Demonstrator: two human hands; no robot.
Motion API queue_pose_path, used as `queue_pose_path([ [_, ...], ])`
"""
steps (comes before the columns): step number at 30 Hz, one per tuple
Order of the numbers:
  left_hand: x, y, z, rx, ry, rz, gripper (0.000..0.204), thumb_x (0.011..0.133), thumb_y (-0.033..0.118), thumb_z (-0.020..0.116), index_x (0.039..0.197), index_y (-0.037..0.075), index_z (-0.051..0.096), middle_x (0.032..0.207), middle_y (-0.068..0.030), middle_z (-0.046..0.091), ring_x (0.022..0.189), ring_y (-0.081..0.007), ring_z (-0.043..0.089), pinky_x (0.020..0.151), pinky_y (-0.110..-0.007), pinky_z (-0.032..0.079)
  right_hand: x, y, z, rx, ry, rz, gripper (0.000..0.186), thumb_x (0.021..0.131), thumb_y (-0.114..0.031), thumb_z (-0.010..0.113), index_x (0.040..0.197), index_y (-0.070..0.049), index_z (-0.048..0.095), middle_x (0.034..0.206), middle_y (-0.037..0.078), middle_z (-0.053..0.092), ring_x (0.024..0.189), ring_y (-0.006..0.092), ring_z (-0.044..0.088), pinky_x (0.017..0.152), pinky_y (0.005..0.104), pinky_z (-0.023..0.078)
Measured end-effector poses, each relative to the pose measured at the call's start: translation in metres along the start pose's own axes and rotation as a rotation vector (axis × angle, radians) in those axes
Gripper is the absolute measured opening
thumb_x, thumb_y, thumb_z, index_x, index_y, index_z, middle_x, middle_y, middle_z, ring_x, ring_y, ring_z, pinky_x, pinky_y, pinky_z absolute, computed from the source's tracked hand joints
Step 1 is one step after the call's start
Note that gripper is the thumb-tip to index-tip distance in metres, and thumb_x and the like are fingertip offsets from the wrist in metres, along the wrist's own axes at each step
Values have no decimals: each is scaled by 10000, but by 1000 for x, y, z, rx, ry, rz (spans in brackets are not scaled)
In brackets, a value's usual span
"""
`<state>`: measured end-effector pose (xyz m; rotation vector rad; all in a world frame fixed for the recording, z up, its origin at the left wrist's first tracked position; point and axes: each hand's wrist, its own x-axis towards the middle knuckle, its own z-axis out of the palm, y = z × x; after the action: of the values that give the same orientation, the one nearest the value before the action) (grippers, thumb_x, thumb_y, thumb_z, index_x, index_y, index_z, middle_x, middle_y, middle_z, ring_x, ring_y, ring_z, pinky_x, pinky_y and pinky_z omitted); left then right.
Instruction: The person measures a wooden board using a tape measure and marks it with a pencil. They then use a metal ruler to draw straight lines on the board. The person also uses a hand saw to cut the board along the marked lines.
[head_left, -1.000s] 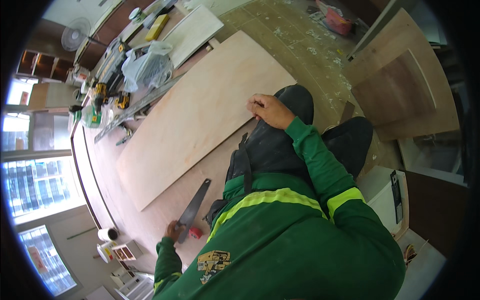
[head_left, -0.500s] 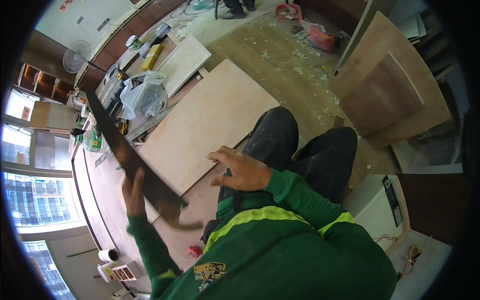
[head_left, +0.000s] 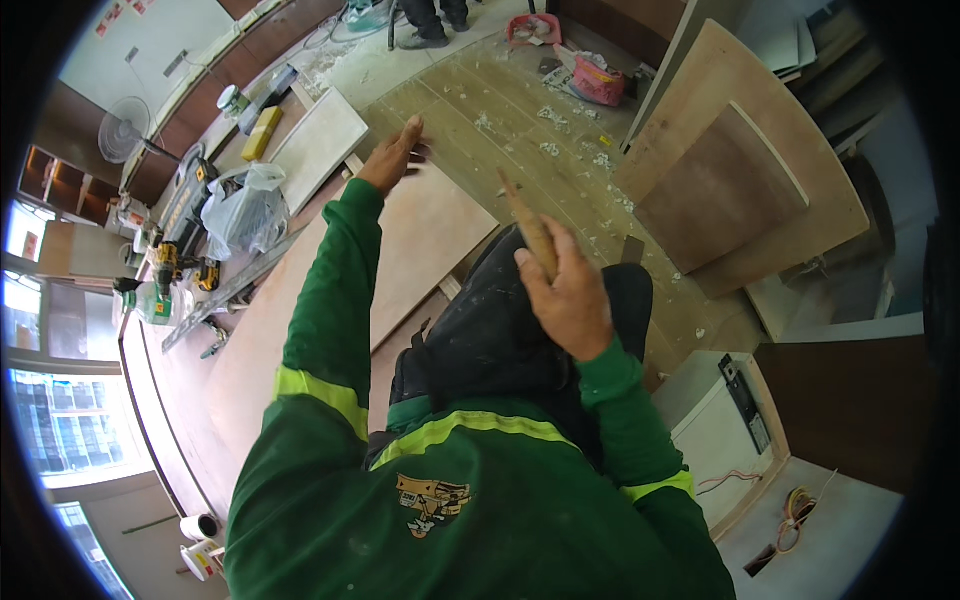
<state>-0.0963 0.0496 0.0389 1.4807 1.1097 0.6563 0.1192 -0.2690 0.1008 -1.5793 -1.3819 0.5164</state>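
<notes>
My right hand [head_left: 572,290] is closed round the pale wooden handle of the hand saw [head_left: 533,228], held above my bent knee. Its blade is nearly edge-on and hardly shows. Stretched far forward, my left hand [head_left: 397,158] has its fingers apart, with nothing seen in it. It is over the far end of a flat plywood board [head_left: 440,215]; whether it touches the board I cannot tell. The board lies on a workbench to the left of my legs.
Along the bench's far left are a clear plastic bag [head_left: 245,210], a cordless drill [head_left: 167,265], a yellow block [head_left: 262,133] and a white panel [head_left: 318,150]. Curved wooden panels [head_left: 740,170] stand at the right. Shavings and a pink bag [head_left: 597,80] lie on the floor; another person's legs [head_left: 425,20] are beyond.
The saw has passed from my left hand, which held its blade, to my right hand, now on its handle. My left hand has reached forward. The view has shifted rightward.
</notes>
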Motion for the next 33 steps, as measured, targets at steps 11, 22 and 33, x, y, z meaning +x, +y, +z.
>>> queue_pose_path([
  [11, 147, -183, -81, 776, 448, 147, 515, 1108, 461, 447, 1282, 40, 688, 1280, -277, 683, 1254, -437, 614, 1059, -532, 479, 83, 19, 28, 81, -168, 175, 536, 1038, -342, 710, 1349, 83, 608, 1111, 289, 741, 1021, 366, 753, 906, 397, 568],
  [22, 117, -177, -52, 963, 320, -23, 557, 1115, 472, 340, 1225, 94, 734, 1182, -194, 762, 1168, -409, 686, 1110, -518, 460, 121, 34, 75, 38, -215, 202, 491, 1020, -281, 721, 1329, 82, 606, 989, 283, 737, 903, 382, 768, 811, 400, 582],
  [33, 130, -182, -72, 935, 151, 5, 671, 1118, 555, 272, 1383, 117, 706, 1254, -185, 753, 1285, -370, 643, 1286, -518, 265, 120, 34, 88, -2, -245, 205, 495, 1013, -269, 729, 1343, 78, 603, 970, 286, 735, 872, 375, 769, 796, 392, 583],
])
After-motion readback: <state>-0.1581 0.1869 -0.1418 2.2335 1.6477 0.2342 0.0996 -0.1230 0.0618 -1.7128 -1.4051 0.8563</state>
